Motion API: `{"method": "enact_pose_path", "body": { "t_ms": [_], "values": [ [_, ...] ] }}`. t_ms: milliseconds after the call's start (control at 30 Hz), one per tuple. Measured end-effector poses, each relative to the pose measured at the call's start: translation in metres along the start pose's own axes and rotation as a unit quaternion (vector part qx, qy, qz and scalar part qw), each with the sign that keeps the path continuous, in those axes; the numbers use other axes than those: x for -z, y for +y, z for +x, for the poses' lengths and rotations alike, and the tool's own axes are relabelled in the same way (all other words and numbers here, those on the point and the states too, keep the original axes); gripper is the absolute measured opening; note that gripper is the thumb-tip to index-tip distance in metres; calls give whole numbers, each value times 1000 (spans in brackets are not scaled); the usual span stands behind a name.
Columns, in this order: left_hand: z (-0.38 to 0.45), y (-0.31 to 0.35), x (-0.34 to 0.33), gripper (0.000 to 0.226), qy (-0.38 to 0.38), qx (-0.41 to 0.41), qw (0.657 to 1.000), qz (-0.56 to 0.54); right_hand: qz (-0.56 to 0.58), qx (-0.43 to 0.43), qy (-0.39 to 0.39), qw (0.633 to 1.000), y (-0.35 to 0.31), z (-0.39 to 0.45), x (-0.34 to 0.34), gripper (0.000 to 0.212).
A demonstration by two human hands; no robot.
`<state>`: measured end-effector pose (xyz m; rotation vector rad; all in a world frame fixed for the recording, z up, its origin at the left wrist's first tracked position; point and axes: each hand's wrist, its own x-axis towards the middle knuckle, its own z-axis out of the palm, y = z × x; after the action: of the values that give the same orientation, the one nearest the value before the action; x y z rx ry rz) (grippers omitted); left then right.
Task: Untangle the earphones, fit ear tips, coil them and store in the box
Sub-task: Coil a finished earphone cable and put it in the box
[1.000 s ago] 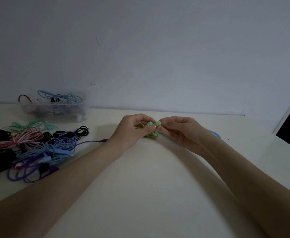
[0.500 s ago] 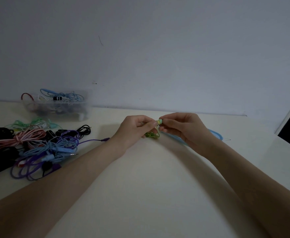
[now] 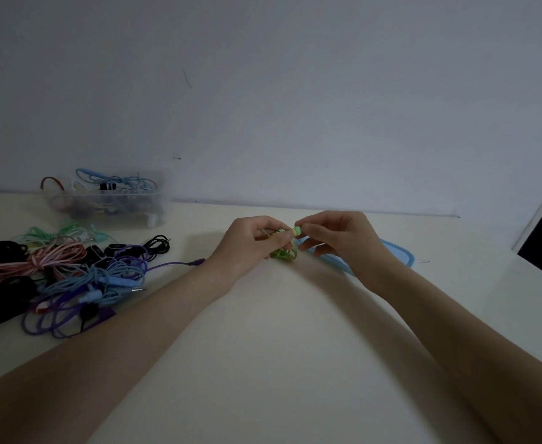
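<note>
Left hand (image 3: 250, 243) pinches the green earphones (image 3: 284, 253), thin rubbery cord bunched under the fingers mid-table; right hand (image 3: 337, 237) pinches a small rounded mint ear tip (image 3: 296, 231) at the bud. Clear plastic box (image 3: 109, 200) of cables at the table's far left edge, tangled glossy cords (image 3: 61, 277) along the left edge

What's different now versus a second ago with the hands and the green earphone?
Little has changed. The left hand and right hand still pinch the small green earbud with its pale ear tip; the hands have drawn slightly closer around it. The green cable still dangles below. The tangled pile of coloured earphone cables, clear plastic box and blue lid stayed put.
</note>
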<state>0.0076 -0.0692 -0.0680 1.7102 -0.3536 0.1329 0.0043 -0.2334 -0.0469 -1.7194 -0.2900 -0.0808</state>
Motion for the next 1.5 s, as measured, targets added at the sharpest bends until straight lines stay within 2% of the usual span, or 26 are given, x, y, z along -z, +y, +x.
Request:
{"method": "enact_pose_path", "body": {
  "t_ms": [133,233,333,433,533,600,800,967,1033,1100,1233,1333,1400,1500],
  "values": [
    [3,0,8,7,57,-21,998,29,-182,59,55,980,3,2,-10,10],
    [7,-2,22,7,95,-21,990,99,-346,88,8,934,10,1,-27,28],
    [8,-1,35,6,60,19,991,114,-434,110,-7,894,16,3,-43,22],
    [12,14,51,5,25,40,993,108,-409,115,26,905,6,18,-51,13],
    [21,41,80,6,38,27,993,104,-345,139,81,925,-18,43,-67,13],
    [27,56,103,8,64,4,991,120,-317,160,88,931,-35,62,-86,14],
    [37,71,178,6,150,-11,971,185,-245,179,68,950,-67,110,-159,19],
    [42,46,215,9,163,20,945,282,-277,153,14,949,-50,126,-202,21],
    [49,38,223,16,139,58,917,368,-319,153,-24,935,-44,129,-207,27],
    [55,37,225,25,71,131,888,434,-334,159,-42,928,-44,130,-205,30],
    [61,55,222,41,-38,221,852,473,-308,205,-10,929,-48,123,-194,20],
    [55,67,219,44,-110,255,799,533,-276,242,-10,930,-50,108,-188,16],
    [50,68,217,47,-141,266,771,562,-296,257,-83,916,-50,94,-186,15],
    [39,68,218,52,-131,258,770,569,-412,228,-245,848,-45,76,-186,22]
  ]
}}
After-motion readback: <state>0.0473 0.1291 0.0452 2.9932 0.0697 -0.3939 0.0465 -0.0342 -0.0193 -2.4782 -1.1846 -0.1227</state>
